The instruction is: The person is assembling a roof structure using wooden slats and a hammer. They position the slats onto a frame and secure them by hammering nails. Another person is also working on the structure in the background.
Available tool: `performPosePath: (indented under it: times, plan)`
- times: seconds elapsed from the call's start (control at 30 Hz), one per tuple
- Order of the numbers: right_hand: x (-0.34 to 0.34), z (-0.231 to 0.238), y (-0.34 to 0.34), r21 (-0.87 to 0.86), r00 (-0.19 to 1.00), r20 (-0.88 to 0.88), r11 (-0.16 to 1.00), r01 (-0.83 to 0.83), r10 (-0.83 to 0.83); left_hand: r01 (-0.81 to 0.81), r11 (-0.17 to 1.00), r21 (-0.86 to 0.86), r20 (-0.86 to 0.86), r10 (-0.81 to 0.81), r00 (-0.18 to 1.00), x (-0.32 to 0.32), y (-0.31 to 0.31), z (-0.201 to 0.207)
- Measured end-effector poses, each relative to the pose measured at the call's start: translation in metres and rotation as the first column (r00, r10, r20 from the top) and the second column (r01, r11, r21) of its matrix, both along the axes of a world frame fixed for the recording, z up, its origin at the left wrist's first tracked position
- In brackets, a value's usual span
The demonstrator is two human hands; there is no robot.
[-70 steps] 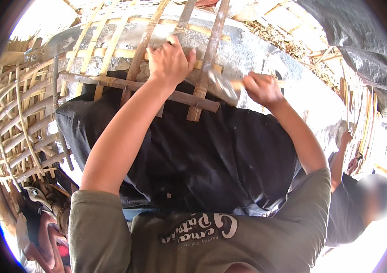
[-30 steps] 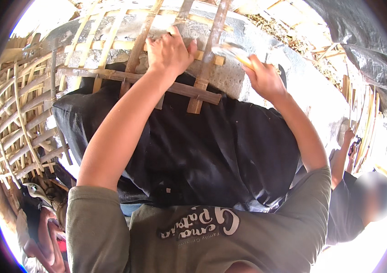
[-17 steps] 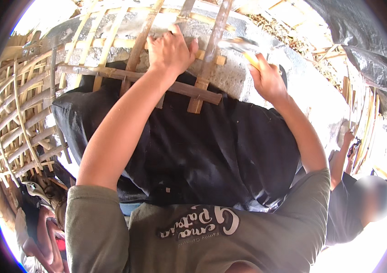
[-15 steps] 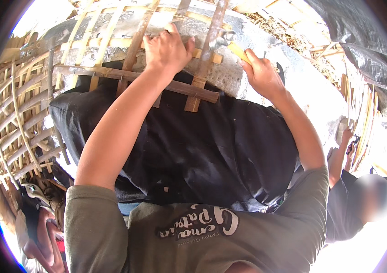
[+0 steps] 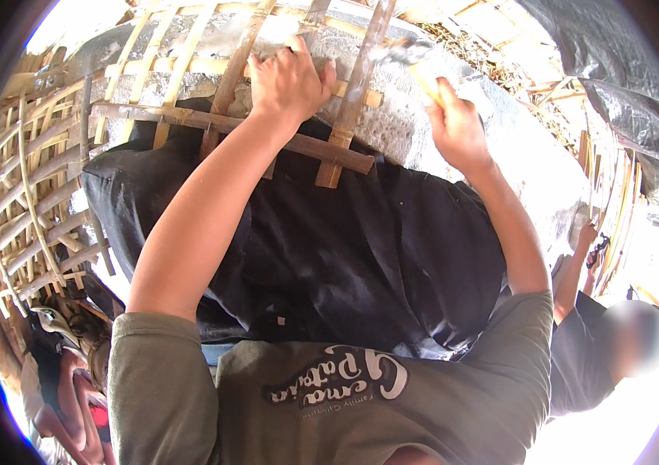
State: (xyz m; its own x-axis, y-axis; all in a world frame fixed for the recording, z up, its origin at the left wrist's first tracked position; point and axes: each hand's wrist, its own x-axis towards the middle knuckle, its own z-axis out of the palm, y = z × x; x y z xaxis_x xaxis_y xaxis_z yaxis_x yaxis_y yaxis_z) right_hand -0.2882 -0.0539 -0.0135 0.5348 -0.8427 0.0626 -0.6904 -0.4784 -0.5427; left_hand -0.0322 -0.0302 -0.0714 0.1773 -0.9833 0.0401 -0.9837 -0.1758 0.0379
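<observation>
In my right hand (image 5: 460,128) is the light-coloured handle of a hammer (image 5: 425,77), its metal head blurred by motion. That head is just right of a brown slat (image 5: 362,66) in a bamboo lattice (image 5: 225,124); whether they touch I cannot tell. My left hand (image 5: 287,84) is closed over the lattice between two upright slats, with its fingertips partly hidden. A darker crosspiece (image 5: 302,143) passes under my left wrist. The lattice's near end lies over the black cloth on my lap (image 5: 345,240).
Under the lattice's far part lies a pale, rough slab (image 5: 399,128). A woven bamboo panel (image 5: 27,201) stands at the left. Grey plastic sheeting (image 5: 616,70) hangs at the upper right, near thin bamboo strips (image 5: 616,209). Another person in dark clothing (image 5: 581,360) sits at the right.
My right hand has shifted slightly right, and the hammer head has moved up and right. The lattice has shifted very slightly. My left hand keeps its place on it.
</observation>
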Motion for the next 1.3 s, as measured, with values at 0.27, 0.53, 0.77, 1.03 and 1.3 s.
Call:
performPosePath:
  times: [0.27, 0.53, 0.77, 1.03, 1.3]
  plan:
    - [0.001, -0.011, 0.000, 0.160, 0.974, -0.216, 0.986, -0.036, 0.070, 0.011, 0.999, 0.034, -0.028, -0.010, 1.000, -0.001, -0.003, 0.002]
    - [0.006, 0.002, 0.006, 0.089, 0.955, -0.293, 0.996, -0.031, 0.055, -0.012, 0.999, 0.032, -0.011, 0.013, 1.000, -0.003, -0.002, 0.004]
    - [-0.001, -0.008, 0.003, 0.001, 0.997, 0.042, 0.998, -0.060, 0.060, 0.005, 1.000, -0.021, -0.015, -0.005, 1.000, -0.002, -0.002, -0.001]
    - [0.002, -0.010, 0.004, 0.086, 0.961, -0.268, 0.995, -0.045, 0.067, 0.006, 0.998, 0.065, -0.044, -0.003, 0.999, -0.002, -0.004, 0.004]
    - [0.005, -0.008, 0.004, 0.156, 0.959, -0.281, 0.988, 0.010, 0.035, -0.006, 0.999, 0.050, -0.065, 0.009, 0.998, -0.004, -0.003, 0.007]
